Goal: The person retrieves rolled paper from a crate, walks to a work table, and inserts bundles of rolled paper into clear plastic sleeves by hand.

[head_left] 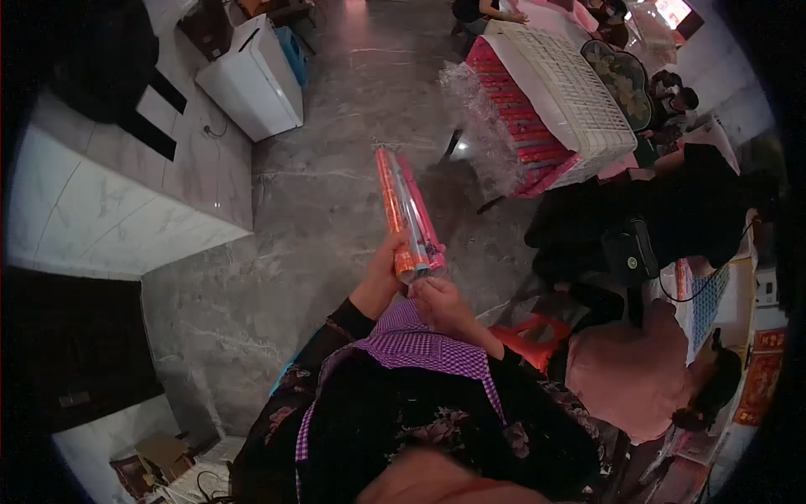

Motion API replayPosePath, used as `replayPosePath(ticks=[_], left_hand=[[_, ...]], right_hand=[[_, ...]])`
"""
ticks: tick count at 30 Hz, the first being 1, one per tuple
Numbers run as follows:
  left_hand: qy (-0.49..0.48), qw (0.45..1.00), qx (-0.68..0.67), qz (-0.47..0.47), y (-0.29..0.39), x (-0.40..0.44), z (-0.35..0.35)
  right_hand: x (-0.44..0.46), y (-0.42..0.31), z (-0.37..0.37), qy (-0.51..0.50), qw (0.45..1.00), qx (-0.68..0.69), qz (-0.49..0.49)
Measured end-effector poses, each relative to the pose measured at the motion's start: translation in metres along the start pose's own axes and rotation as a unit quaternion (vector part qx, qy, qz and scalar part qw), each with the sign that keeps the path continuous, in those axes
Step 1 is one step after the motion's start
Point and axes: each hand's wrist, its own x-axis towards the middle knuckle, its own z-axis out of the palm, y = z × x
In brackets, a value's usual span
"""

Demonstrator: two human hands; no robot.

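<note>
In front of my body I hold a bundle of long, slim tubes (407, 202), tilted away from me. One side is orange-red with a pattern, the middle looks silvery, and the other side is bright pink; a clear plastic wrap seems to cover it. My left hand (384, 273) is closed around the lower left part of the bundle. The fingers of my right hand (442, 304) are pinched together at its lower end, where wrap appears gathered; their exact grip is partly hidden. A purple checked apron (428, 353) lies just below both hands.
A table (592, 92) at upper right carries rows of red-pink tubes (529, 126) and crumpled clear plastic (478, 101). A person in pink (630, 370) and one in black (672, 218) are on my right. A white cabinet (256, 84) stands at upper left, beyond a marble-patterned counter (126, 193).
</note>
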Motion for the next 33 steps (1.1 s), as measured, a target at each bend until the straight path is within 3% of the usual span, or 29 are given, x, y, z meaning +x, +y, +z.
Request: replayPosePath(ticks=[2,3,4,11,12,19,21,27,33], left_hand=[[-0.022,0.996,0.068,-0.05,-0.001,0.011,-0.005],[0.068,0.992,0.091,-0.063,0.061,0.025,-0.02],[0.092,0.984,0.119,-0.097,0.069,0.037,-0.019],[0.092,0.94,0.263,-0.196,0.138,0.248,0.033],[0.099,0.935,0.268,-0.208,0.148,0.274,0.038],[0.122,0.919,0.266,-0.265,0.198,0.406,0.047],[0.118,0.895,0.29,-0.318,0.217,0.439,0.045],[0.147,0.848,0.322,-0.394,0.272,0.529,0.047],[0.082,0.787,0.397,-0.466,0.344,0.649,0.026]], right_hand=[[-0.008,0.012,0.005,0.079,0.991,-0.071,-0.084],[0.056,0.02,0.021,0.06,0.997,0.013,-0.048],[0.071,0.027,0.014,0.08,0.995,0.0,-0.061],[0.195,-0.087,-0.076,0.178,0.973,-0.035,-0.145],[0.204,-0.114,-0.083,0.171,0.977,-0.033,-0.123],[0.302,-0.178,-0.131,0.24,0.951,-0.092,-0.169],[0.328,-0.194,-0.137,0.282,0.936,-0.128,-0.166],[0.421,-0.22,-0.149,0.354,0.914,-0.09,-0.175],[0.565,-0.248,-0.16,0.452,0.869,0.019,-0.199]])
